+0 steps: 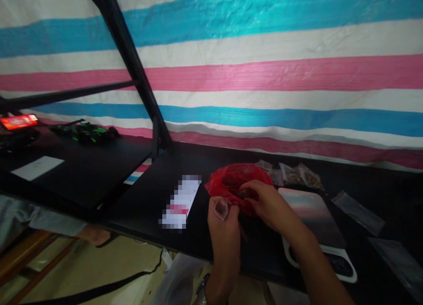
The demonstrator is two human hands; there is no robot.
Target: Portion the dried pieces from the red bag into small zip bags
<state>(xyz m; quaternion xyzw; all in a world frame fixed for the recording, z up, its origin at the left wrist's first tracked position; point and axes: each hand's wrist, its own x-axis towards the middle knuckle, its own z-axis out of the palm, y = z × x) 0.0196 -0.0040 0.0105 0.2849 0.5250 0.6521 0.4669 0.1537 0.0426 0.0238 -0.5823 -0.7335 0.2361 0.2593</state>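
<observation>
My left hand (224,221) grips a small clear plastic bag (220,209), its mouth spread open and facing up. Beside it, my right hand (264,201) reaches over the red plastic bag (238,169), fingers drawn together at its opening. What those fingers hold, if anything, is too dark to make out. The red bag lies open on the black table, its contents mostly hidden. Just right of my right hand is a white scale (313,217) with a shiny platform, partly covered by my right forearm.
Behind the scale lie several small filled bags (292,175). Flat clear bags (358,213) rest at the right. A blurred-out white sheet (183,201) lies left of my hands. The neighbouring table holds a green-black model car (90,131) and paper (38,167). A person's arm (94,235) shows at left.
</observation>
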